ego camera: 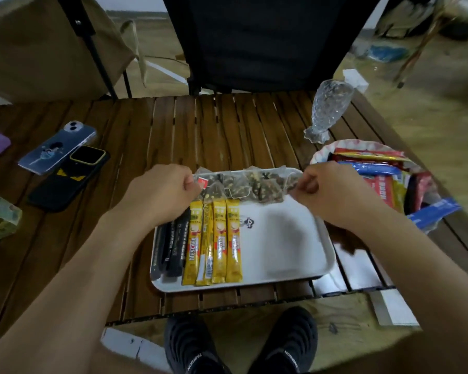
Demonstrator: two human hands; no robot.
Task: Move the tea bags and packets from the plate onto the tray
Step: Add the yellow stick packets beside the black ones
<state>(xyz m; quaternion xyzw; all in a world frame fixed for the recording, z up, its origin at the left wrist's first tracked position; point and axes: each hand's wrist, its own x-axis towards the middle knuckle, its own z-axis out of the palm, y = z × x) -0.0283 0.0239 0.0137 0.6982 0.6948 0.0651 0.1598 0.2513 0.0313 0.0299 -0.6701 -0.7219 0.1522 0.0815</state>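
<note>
A white tray [287, 244] lies on the wooden slat table in front of me. On its left side lie black stick packets [173, 247] and several yellow Nescafe sticks [216, 241], side by side. A row of mesh tea bags [249, 184] runs along the tray's far edge. My left hand [160, 193] pinches the left end of that row. At the row's right end, my right hand [332, 193] pinches a tea bag. A paper plate [319, 155] at the right holds red, blue and yellow packets [376, 171].
Two phones [63, 168] lie on the table's left. A clear patterned glass object [327, 109] stands behind the plate. A black chair [260, 41] and a tan chair [46, 47] stand beyond the table. My shoes [241, 344] show below the front edge.
</note>
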